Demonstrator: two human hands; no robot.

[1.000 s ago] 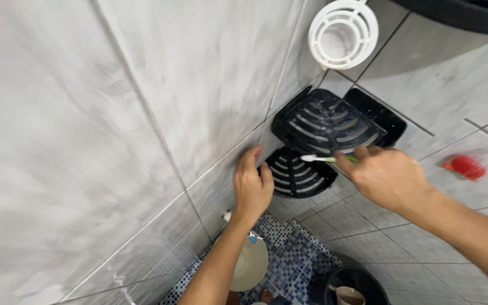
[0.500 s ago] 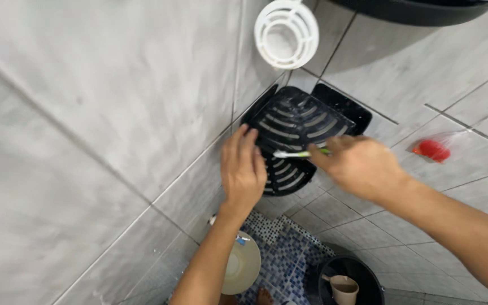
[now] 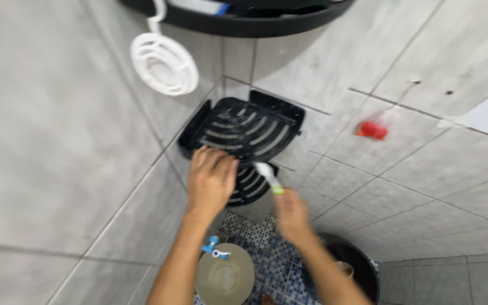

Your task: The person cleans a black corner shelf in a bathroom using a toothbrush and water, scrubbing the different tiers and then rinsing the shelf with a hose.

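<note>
Between both hands (image 3: pixel 213 182), toothbrush (image 3: pixel 269 178) upright

White-green toothbrush (image 3: pixel 269 177) tilted – bristles against black slatted corner shelf (image 3: pixel 243 131).

A white round basket (image 3: pixel 164 63) hangs on the grey tiled wall (image 3: pixel 40 141); a red object (image 3: pixel 371 130) hangs further right; a black bucket (image 3: pixel 362 265) stands below.

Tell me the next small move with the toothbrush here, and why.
Probably bring the toothbrush head onto the slats of the upper black corner shelf: the right hand holds it just off the front edge, bristles not touching, while the left hand rests on that edge.
</note>
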